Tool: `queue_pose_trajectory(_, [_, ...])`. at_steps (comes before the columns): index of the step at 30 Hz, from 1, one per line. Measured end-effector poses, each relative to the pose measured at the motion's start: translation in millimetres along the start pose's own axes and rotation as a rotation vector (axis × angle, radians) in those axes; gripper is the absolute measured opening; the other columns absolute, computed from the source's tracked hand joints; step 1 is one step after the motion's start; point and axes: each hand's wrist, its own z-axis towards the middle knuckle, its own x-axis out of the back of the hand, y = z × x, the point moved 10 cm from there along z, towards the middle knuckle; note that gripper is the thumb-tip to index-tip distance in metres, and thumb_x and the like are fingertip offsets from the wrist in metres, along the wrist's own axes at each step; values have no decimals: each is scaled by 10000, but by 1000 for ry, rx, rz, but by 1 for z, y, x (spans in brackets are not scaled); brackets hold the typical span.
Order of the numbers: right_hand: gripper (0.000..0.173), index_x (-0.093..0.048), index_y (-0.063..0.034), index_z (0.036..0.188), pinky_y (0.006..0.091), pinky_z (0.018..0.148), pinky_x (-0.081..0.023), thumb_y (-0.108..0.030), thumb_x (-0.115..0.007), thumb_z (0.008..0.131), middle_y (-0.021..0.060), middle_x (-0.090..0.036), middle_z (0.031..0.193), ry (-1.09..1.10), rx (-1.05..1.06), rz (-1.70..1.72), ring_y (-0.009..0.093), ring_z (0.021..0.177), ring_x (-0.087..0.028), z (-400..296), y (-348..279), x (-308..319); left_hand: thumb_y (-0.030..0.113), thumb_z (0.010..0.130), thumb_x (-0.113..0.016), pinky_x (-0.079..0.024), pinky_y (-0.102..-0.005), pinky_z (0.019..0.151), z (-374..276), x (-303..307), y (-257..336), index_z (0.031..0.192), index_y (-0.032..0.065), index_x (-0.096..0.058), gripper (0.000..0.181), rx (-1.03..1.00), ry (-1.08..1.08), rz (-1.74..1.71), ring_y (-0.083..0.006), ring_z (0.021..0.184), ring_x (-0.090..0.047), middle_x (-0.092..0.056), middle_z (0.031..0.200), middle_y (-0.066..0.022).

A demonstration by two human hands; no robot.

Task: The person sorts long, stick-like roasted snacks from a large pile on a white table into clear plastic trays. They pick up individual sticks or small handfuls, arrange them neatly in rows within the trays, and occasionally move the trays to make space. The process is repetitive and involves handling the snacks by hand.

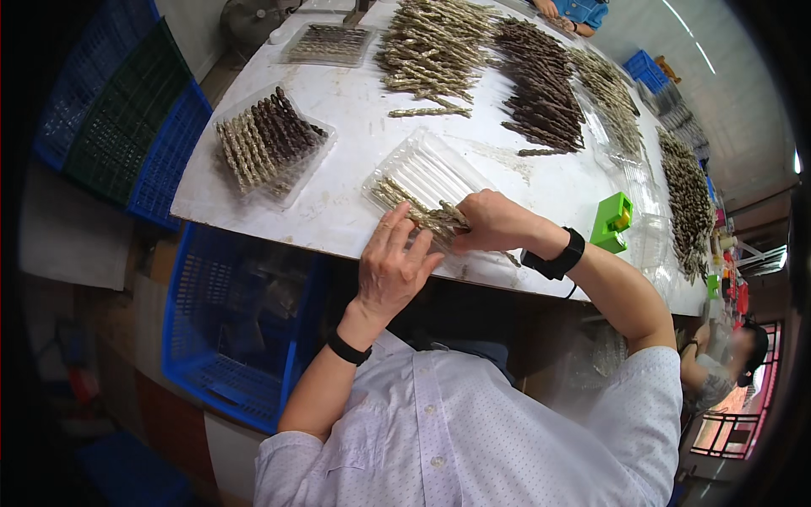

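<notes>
A clear plastic tray with ribbed slots (pixel 437 161) lies near the table's front edge. Several knobbly gold sticks (pixel 396 192) rest along its near-left part. My right hand (pixel 494 222) grips a small bunch of gold sticks (pixel 447 217) over the tray's near side, its fingertips partly hidden. My left hand (pixel 396 260) is at the near edge with fingers spread, the tips touching the sticks. Left of the tray stands a clear plastic box (pixel 304 180) filled with gold and dark brown sticks in rows.
Piles of gold sticks (pixel 437 51) and dark brown sticks (pixel 538 82) cover the far table. A green tape dispenser (pixel 611 222) stands at right, by stacked clear trays (pixel 649 247). A blue crate (pixel 234 374) sits below the edge. Across the table are a person's hands (pixel 557 16).
</notes>
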Motion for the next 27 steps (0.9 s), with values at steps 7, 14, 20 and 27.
queue_pose_trajectory(7, [373, -716, 37, 833, 433, 705, -563, -325, -764, 758, 223, -689, 742, 15, -16, 66, 352, 729, -704, -1, 1, 0, 130, 699, -855, -510, -487, 1003, 1, -2, -1, 1032, 36, -678, 388, 18, -34, 5, -408, 1238, -571, -606, 1074, -150])
queue_pose_trajectory(14, [280, -673, 8, 942, 312, 609, -527, -268, -706, 920, 29, -635, 708, 23, -62, 751, 118, 685, -636, -14, 8, 18, 189, 711, -841, -496, -486, 1013, 9, -2, 3, 991, 48, -683, 351, -7, -90, 53, -369, 1199, -566, -608, 1070, -134])
queue_pose_trajectory(20, [304, -689, 27, 946, 310, 557, -427, -265, -734, 872, 64, -591, 660, 5, -135, 485, 98, 624, -523, -17, -14, 36, 224, 729, -835, -490, -482, 1019, 8, -3, 3, 995, 46, -693, 350, 1, -65, 59, -360, 1178, -566, -607, 1061, -136])
queue_pose_trajectory(27, [204, -682, 23, 906, 332, 527, -415, -170, -705, 841, 48, -566, 642, 110, 34, 511, 110, 584, -491, 20, -23, 41, 248, 732, -843, -506, -471, 997, 1, -3, 2, 1031, 46, -698, 389, -26, -2, 73, -358, 1138, -571, -604, 1081, -123])
